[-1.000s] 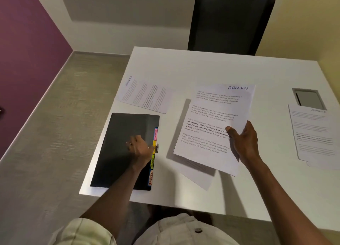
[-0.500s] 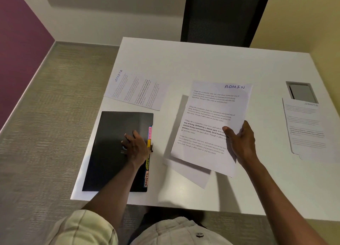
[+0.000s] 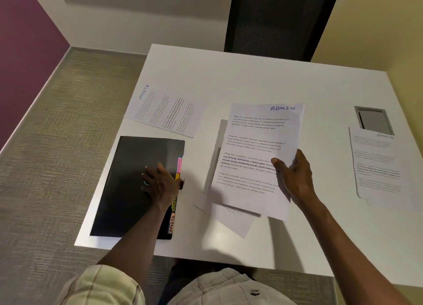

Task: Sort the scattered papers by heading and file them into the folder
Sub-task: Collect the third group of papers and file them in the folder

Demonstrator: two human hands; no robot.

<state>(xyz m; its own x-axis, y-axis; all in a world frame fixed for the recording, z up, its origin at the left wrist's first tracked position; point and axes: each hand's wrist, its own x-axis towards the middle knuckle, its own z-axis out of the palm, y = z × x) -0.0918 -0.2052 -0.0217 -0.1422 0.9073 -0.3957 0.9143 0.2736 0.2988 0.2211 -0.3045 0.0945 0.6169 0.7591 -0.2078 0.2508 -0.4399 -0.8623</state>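
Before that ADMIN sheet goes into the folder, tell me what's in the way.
The black folder is closed, and the left hand lies on its cover by the coloured tabs. The right hand holds the ADMIN sheet over bare table; nothing lies between it and the folder.

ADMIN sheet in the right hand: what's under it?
Another white sheet lies on the table beneath the ADMIN sheet, its lower corner sticking out. Its heading is covered. The right hand grips the ADMIN sheet's edge.
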